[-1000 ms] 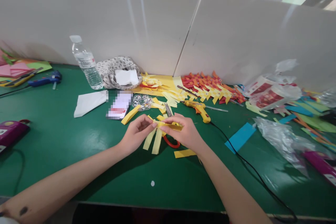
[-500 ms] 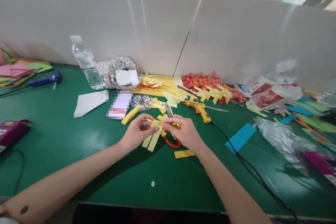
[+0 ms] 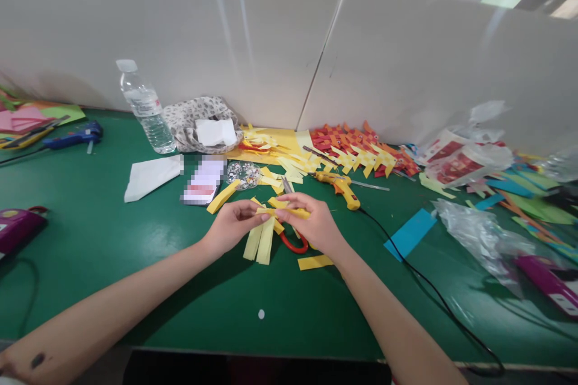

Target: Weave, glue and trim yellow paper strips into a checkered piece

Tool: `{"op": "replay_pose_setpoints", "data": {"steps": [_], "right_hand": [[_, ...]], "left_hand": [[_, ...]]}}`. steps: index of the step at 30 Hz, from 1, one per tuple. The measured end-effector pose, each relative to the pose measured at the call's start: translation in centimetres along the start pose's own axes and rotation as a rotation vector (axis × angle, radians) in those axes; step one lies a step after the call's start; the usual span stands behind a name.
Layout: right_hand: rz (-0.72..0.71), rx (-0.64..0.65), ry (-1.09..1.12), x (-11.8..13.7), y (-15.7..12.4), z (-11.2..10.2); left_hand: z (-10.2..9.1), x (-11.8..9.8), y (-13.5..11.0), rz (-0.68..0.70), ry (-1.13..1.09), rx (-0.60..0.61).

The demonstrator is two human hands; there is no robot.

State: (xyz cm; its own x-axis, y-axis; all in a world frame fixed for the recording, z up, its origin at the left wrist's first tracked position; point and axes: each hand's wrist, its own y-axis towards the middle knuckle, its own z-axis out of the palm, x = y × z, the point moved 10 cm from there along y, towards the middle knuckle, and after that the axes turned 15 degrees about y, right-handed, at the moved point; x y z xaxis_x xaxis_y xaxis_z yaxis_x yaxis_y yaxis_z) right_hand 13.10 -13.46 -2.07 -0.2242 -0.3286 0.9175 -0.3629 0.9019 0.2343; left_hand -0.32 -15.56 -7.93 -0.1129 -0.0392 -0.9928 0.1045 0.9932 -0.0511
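Pale yellow paper strips (image 3: 264, 240) hang down from between my two hands, joined at the top with a darker yellow strip (image 3: 295, 213) that runs sideways. My left hand (image 3: 232, 224) pinches their left side between thumb and fingers. From the right, my right hand (image 3: 311, 222) grips the darker strip, its thumb close to the left one. Scissors with a red handle (image 3: 295, 246) lie on the table behind and below the hands, partly covered by them. A loose yellow strip (image 3: 315, 262) rests near my right wrist, and another (image 3: 223, 197) beyond my left hand.
A yellow glue gun (image 3: 341, 187) with a black cord lies to the right. Farther back are a phone (image 3: 205, 180), a water bottle (image 3: 147, 111), a round container of small beads (image 3: 242, 175) and woven red-orange paper pieces (image 3: 345, 138). A blue paper (image 3: 410, 233) lies at right.
The held strips have turned so that the pale ends hang straighter down and the darker strip shows across the top. Both hands stay closed on them; the view shifts slightly.
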Motion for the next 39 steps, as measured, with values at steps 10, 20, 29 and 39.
{"op": "replay_pose_setpoints", "data": {"steps": [10, 20, 29, 39], "right_hand": [[-0.049, -0.341, -0.112, -2.0, 0.6, -5.6], [-0.19, -0.151, -0.634, -1.3, 0.5, -1.6], [-0.238, -0.251, -0.602, -0.3, 0.1, -2.7], [-0.272, 0.025, -0.646, -1.4, 0.7, -0.4]], "left_hand": [[-3.4, 1.9, 0.6, -0.107, -0.243, -0.226], [-3.5, 2.6, 0.8, -0.149, -0.325, -0.241], [-4.1, 2.7, 0.8, -0.167, -0.407, -0.291], [-4.0, 2.9, 0.8, -0.178, -0.414, -0.294]]}}
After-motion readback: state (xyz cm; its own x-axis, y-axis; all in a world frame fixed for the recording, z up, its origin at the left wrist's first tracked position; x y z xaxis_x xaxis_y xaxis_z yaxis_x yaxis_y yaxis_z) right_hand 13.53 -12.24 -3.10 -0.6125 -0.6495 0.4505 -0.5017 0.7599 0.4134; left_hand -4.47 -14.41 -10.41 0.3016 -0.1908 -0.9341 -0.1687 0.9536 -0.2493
